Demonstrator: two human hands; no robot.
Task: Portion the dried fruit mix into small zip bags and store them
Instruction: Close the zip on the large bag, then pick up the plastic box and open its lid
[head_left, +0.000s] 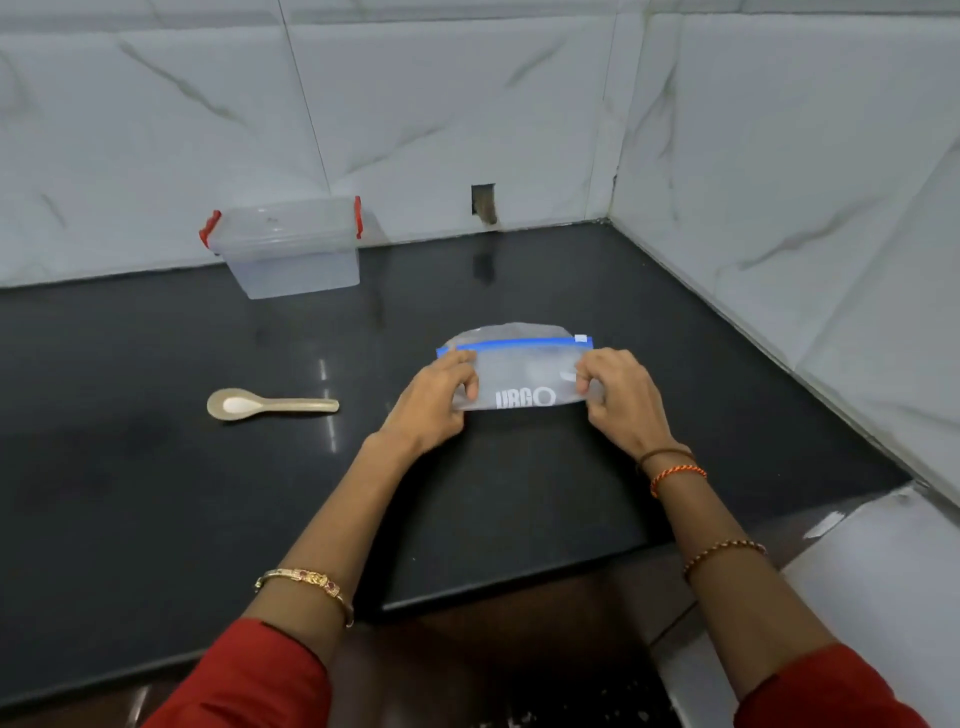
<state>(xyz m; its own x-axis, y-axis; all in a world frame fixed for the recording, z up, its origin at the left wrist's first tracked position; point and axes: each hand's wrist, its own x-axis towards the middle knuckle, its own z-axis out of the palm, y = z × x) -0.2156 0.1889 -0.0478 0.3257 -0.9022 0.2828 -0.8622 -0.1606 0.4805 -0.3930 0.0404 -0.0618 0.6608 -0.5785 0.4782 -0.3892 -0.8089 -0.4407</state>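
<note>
Both hands pinch a clear plastic zip bag with a blue seal strip (522, 371) above the black polished stone counter (156, 493): left hand (439, 397) on its left end, right hand (621, 397) on its right. Well to the left lies a beige spoon (267, 404). By the white marble-tiled wall (415, 114) stands a clear lidded box with red clips (288, 249). Bare counter surrounds the bag; its front edge is near.

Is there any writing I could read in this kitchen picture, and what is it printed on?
"URGO", or close to it: white letters, slightly blurred, on the clear plastic zip bag with the blue seal strip.
Clear plastic storage box with red clips: no text visible.
Beige spoon: no text visible.
</note>
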